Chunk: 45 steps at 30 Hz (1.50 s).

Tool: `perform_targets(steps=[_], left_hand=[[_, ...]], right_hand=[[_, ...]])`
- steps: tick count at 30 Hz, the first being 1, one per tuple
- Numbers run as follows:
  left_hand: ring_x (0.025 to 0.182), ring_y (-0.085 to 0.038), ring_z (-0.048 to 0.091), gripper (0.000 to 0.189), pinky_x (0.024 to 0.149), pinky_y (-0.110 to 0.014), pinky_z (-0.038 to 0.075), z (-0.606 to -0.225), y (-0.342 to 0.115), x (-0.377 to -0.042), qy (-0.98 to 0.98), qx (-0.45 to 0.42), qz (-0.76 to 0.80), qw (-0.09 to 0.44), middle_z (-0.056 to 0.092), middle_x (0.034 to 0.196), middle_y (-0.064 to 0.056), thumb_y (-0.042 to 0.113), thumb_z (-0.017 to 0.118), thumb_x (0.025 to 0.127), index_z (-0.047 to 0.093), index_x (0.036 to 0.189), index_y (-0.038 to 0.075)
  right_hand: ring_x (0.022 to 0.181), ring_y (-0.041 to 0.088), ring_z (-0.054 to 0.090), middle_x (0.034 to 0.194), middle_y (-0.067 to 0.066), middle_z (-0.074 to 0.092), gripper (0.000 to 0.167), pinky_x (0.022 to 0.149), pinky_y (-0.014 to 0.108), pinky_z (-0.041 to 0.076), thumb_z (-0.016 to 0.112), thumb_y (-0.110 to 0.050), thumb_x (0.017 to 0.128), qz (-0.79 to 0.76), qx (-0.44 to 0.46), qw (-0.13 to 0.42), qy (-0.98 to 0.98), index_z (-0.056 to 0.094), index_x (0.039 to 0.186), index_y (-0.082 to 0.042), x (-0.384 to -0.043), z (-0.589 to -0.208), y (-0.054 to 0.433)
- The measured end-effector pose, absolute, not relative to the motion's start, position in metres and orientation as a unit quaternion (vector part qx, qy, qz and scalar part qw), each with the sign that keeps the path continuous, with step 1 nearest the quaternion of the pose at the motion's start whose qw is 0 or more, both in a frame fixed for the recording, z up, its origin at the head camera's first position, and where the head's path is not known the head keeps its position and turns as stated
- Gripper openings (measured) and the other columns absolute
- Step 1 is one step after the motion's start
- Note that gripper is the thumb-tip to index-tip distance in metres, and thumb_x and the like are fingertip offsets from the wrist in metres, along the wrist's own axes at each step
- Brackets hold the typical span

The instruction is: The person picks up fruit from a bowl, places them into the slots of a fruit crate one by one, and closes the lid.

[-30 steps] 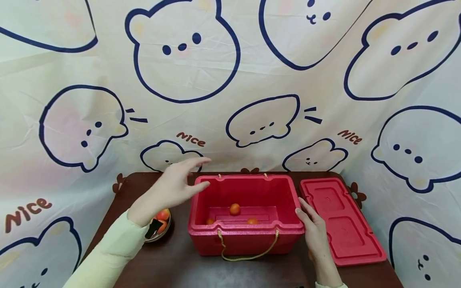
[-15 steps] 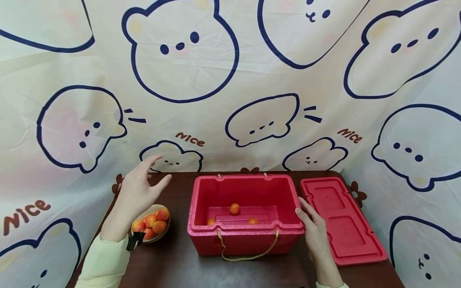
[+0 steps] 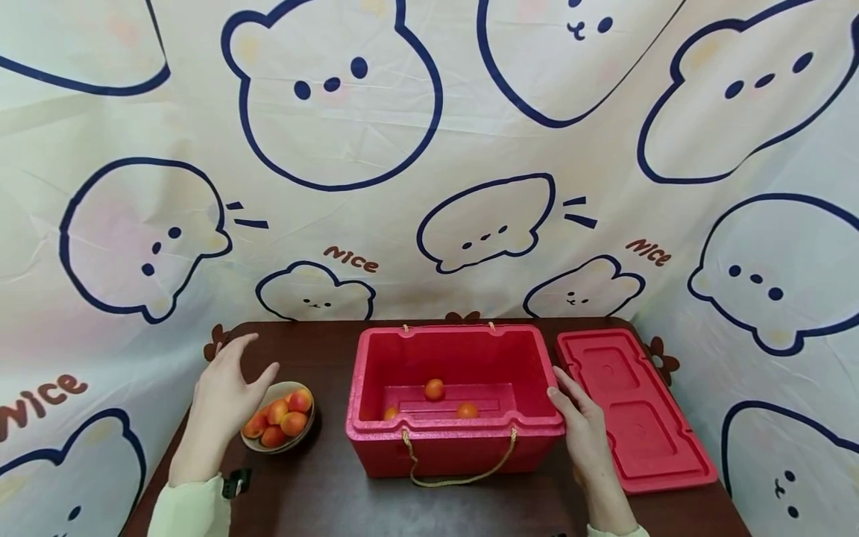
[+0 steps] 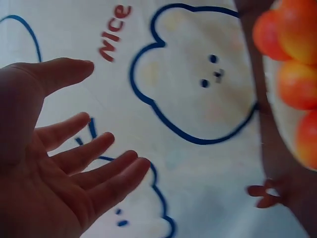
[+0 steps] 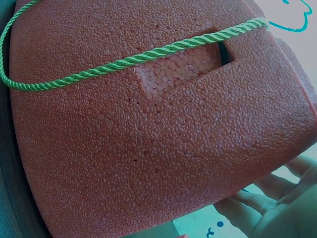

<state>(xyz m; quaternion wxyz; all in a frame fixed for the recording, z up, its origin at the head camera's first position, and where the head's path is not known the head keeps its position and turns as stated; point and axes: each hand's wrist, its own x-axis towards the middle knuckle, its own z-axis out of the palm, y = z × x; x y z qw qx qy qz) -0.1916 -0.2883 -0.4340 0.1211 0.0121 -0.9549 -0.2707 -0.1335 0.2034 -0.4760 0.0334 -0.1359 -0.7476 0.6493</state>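
Observation:
My left hand [image 3: 221, 403] hovers just above and left of a small bowl [image 3: 290, 443] of several red-blushed orange fruits [image 3: 293, 424] resembling apricots. Its thumb and fingers are spread apart with nothing between them, as the left wrist view [image 4: 74, 163] also shows. In the middle of the table stands a red foam box [image 3: 456, 453] without its lid, a gold rope handle [image 3: 463, 483] hanging at its front. Three similar fruits [image 3: 434, 389] lie on its floor. At the box's right end, my right hand [image 3: 585, 432] holds the rim, thumb near the top edge, fingers along the outer wall.
The red lid [image 3: 637, 418] lies flat on the dark brown table [image 3: 302, 507], right of the box and beside the right hand. A cloth backdrop [image 3: 376, 224] printed with bear faces rises behind the table and at both sides.
My left hand has moved from above the box's left edge leftward and down to beside the bowl, uncovering the fruits there. The right hand stays at the box's right end.

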Motion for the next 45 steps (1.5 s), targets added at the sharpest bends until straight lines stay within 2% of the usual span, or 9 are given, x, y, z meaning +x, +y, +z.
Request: perform_targets(steps=[7,14,16,24,30,33,40,42,45], left_hand=[[0.125,-0.056,0.045,0.061,0.100,-0.073,0.037,-0.470,-0.301,-0.189,-0.958,0.032,-0.269,0.093,0.046,0.143,-0.035,0.026,0.072,0.092,0.048,0.139,-0.005],[0.126,-0.052,0.045,0.069,0.102,-0.071,0.039,-0.491,-0.304,-0.190,-0.946,0.075,-0.316,0.008,0.043,0.146,-0.034,0.035,0.067,0.096,0.041,0.147,-0.003],[0.126,-0.051,0.046,0.070,0.101,-0.070,0.040,-0.495,-0.304,-0.191,-0.943,0.085,-0.322,-0.006,0.042,0.147,-0.034,0.033,0.068,0.095,0.039,0.148,-0.003],[0.123,-0.051,0.049,0.066,0.098,-0.067,0.045,-0.511,-0.297,-0.193,-0.940,0.103,-0.324,-0.041,0.045,0.144,-0.035,0.025,0.071,0.094,0.041,0.146,-0.004],[0.118,-0.050,0.053,0.059,0.097,-0.065,0.047,-0.516,-0.296,-0.191,-0.940,0.112,-0.320,-0.048,0.050,0.138,-0.035,0.022,0.069,0.095,0.045,0.142,-0.005],[0.113,-0.049,0.056,0.056,0.096,-0.065,0.048,-0.517,-0.298,-0.187,-0.946,0.106,-0.303,-0.039,0.053,0.134,-0.035,0.023,0.069,0.095,0.049,0.138,-0.007],[0.102,-0.044,0.062,0.050,0.088,-0.060,0.053,-0.517,-0.301,-0.182,-0.956,0.086,-0.278,-0.038,0.061,0.122,-0.034,0.022,0.068,0.094,0.055,0.130,-0.010],[0.089,-0.041,0.062,0.048,0.078,-0.053,0.056,-0.516,-0.302,-0.183,-0.958,0.078,-0.274,-0.043,0.064,0.110,-0.031,0.020,0.068,0.093,0.056,0.129,-0.009],[0.074,-0.033,0.058,0.045,0.064,-0.044,0.051,-0.515,-0.304,-0.183,-0.961,0.069,-0.265,-0.049,0.064,0.100,-0.026,0.016,0.068,0.089,0.058,0.127,-0.008]], right_hand=[[0.132,0.032,0.051,0.156,0.010,0.043,0.055,0.088,0.020,0.053,0.056,-0.034,0.103,0.653,-0.134,0.030,-0.745,0.042,0.155,-0.024,-0.134,-0.475,0.204],[0.131,0.032,0.051,0.156,0.010,0.044,0.055,0.085,0.018,0.054,0.057,-0.033,0.103,0.655,-0.128,0.030,-0.744,0.042,0.155,-0.023,-0.136,-0.474,0.205],[0.131,0.033,0.051,0.156,0.010,0.044,0.055,0.084,0.018,0.054,0.058,-0.032,0.103,0.655,-0.127,0.030,-0.744,0.042,0.155,-0.023,-0.136,-0.474,0.204],[0.127,0.028,0.053,0.155,0.009,0.046,0.055,0.084,0.018,0.054,0.059,-0.034,0.102,0.649,-0.129,0.033,-0.749,0.044,0.154,-0.023,-0.135,-0.474,0.206],[0.132,0.034,0.050,0.155,0.010,0.044,0.057,0.084,0.019,0.054,0.059,-0.035,0.102,0.652,-0.135,0.028,-0.745,0.043,0.155,-0.022,-0.135,-0.474,0.205],[0.131,0.033,0.051,0.155,0.009,0.044,0.057,0.084,0.019,0.054,0.059,-0.035,0.101,0.652,-0.139,0.026,-0.745,0.044,0.154,-0.022,-0.136,-0.474,0.204],[0.133,0.033,0.049,0.156,0.008,0.044,0.058,0.084,0.018,0.054,0.059,-0.036,0.101,0.649,-0.150,0.022,-0.746,0.042,0.155,-0.023,-0.135,-0.474,0.204],[0.133,0.034,0.048,0.156,0.008,0.044,0.058,0.084,0.018,0.054,0.059,-0.035,0.101,0.650,-0.148,0.023,-0.745,0.042,0.155,-0.023,-0.134,-0.474,0.204],[0.132,0.034,0.048,0.155,0.007,0.045,0.056,0.084,0.019,0.054,0.059,-0.034,0.102,0.649,-0.143,0.023,-0.747,0.043,0.155,-0.024,-0.134,-0.474,0.205]])
